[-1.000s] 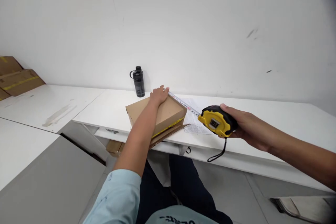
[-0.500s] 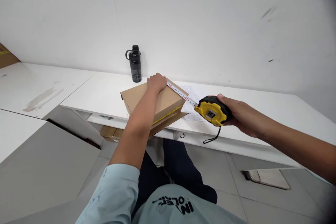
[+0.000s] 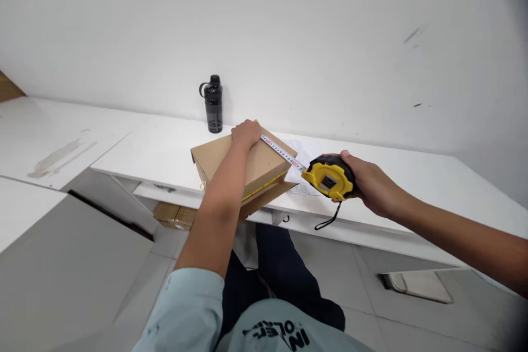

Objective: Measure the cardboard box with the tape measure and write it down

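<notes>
A brown cardboard box sits on the white desk, one flap hanging out toward me and a yellow strip along its front side. My left hand rests closed on top of the box, pressing the end of the tape blade there; its fingertips are mostly hidden. From that hand the white, numbered blade runs out over the box top to the right. My right hand grips the yellow and black tape measure, which is held just beyond the box's right edge with its black wrist strap dangling.
A black water bottle stands by the wall, behind the box. Printed paper lies on the desk, partly under the tape measure. Small brown boxes sit on the shelf below. A second table adjoins at left.
My right hand and the tape measure have moved slightly left toward the box, so a little less blade shows. My left hand stays on the box. The view has shifted slightly.
</notes>
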`<state>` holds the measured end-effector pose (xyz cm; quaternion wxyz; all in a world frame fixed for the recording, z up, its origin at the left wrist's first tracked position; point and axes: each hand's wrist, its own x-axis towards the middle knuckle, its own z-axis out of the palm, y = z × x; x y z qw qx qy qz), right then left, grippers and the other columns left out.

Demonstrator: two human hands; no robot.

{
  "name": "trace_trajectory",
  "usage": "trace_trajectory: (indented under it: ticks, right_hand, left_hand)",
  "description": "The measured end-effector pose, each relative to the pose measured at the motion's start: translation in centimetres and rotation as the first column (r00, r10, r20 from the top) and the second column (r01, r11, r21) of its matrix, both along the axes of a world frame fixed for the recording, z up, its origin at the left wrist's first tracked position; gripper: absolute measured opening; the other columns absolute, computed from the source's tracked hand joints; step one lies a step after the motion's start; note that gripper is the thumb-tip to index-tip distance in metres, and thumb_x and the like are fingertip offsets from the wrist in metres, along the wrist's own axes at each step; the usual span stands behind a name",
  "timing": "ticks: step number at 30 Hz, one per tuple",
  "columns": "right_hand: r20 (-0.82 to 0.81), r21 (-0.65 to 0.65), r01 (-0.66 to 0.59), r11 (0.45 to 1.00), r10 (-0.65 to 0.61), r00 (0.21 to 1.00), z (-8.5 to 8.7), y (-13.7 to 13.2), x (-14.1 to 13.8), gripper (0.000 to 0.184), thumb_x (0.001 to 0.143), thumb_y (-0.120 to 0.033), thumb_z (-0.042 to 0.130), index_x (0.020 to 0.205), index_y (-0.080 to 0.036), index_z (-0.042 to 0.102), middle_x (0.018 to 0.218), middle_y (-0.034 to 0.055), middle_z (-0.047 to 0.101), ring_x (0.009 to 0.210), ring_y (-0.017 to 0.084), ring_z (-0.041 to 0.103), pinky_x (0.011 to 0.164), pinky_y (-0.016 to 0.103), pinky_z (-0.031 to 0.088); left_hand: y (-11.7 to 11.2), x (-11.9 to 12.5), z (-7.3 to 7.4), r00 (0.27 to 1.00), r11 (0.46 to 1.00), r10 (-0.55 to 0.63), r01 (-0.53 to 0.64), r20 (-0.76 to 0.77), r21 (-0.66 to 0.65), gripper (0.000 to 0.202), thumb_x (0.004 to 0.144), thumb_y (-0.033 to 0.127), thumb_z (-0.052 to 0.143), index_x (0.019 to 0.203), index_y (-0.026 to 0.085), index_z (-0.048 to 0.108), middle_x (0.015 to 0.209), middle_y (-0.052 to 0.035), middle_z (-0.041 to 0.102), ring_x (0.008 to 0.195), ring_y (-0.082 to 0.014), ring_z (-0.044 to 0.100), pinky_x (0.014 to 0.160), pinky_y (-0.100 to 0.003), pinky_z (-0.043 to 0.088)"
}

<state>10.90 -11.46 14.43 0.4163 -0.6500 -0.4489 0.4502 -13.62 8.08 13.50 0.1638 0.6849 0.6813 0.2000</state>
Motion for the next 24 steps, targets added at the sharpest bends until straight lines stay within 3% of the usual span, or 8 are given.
trace_trajectory:
  ticks: [7, 13, 17, 21, 24]
  right_hand:
    - [-0.043, 0.02, 0.069, 0.997, -0.068, 0.997, 0.9, 2.4, -3.0, 0.044, 0.112, -0.05, 0.048, 0.115, -0.02, 0.08, 0.104, 0.0105, 0.083, 0.068, 0.021, 0.073, 0.045, 0.029, 0.058]
    - [-0.096, -0.064, 0.145, 0.987, -0.15, 0.984, 1.8, 5.1, -4.8, 0.041, 0.111, -0.048, 0.048, 0.104, -0.017, 0.074, 0.078, 0.0077, 0.076, 0.059, 0.022, 0.067, 0.044, 0.032, 0.055]
    - [-0.158, -0.017, 0.139, 0.99, -0.14, 0.978, 0.5, 5.0, -4.0, 0.036, 0.108, -0.05, 0.054, 0.096, -0.021, 0.07, 0.074, 0.0045, 0.074, 0.06, 0.021, 0.067, 0.046, 0.03, 0.053]
    - [-0.36, 0.015, -0.02, 1.0, 0.024, 0.933, -1.6, 5.2, -1.8, 0.036, 0.098, -0.057, 0.064, 0.095, -0.022, 0.071, 0.076, 0.0038, 0.075, 0.063, 0.021, 0.067, 0.05, 0.03, 0.055]
    - [-0.438, 0.027, -0.052, 0.998, 0.059, 0.897, -2.7, 5.8, 0.2, 0.033, 0.092, -0.055, 0.065, 0.095, -0.023, 0.073, 0.078, 0.0037, 0.077, 0.066, 0.023, 0.069, 0.055, 0.033, 0.057]
  left_hand:
    - [-0.2, -0.1, 0.3, 0.998, 0.999, -0.003, 0.005, -0.063, 0.038, 0.062, 0.116, 0.046, 0.027, 0.141, 0.009, 0.071, 0.153, -0.0252, 0.069, 0.139, -0.0386, 0.067, 0.113, -0.046, 0.049]
    - [0.1, -0.2, -0.1, 0.999, 0.998, 0.026, -0.024, -0.043, 0.05, 0.062, 0.116, 0.05, 0.031, 0.136, 0.01, 0.074, 0.149, -0.0259, 0.072, 0.137, -0.0393, 0.069, 0.113, -0.046, 0.049]
    - [0.3, -0.4, -0.1, 0.999, 0.999, 0.018, -0.016, -0.032, 0.045, 0.064, 0.115, 0.051, 0.028, 0.137, 0.01, 0.072, 0.147, -0.0268, 0.072, 0.136, -0.0407, 0.069, 0.112, -0.048, 0.049]
    - [0.1, -1.0, 0.2, 0.998, 0.997, 0.033, -0.036, 0.045, 0.067, 0.072, 0.115, 0.06, 0.021, 0.136, 0.013, 0.071, 0.147, -0.0259, 0.072, 0.139, -0.0425, 0.066, 0.113, -0.05, 0.049]
    - [-0.6, -2.0, 1.0, 0.993, 0.994, 0.033, -0.044, 0.111, 0.096, 0.075, 0.113, 0.066, 0.021, 0.142, 0.013, 0.066, 0.15, -0.0253, 0.07, 0.143, -0.0428, 0.064, 0.116, -0.051, 0.047]
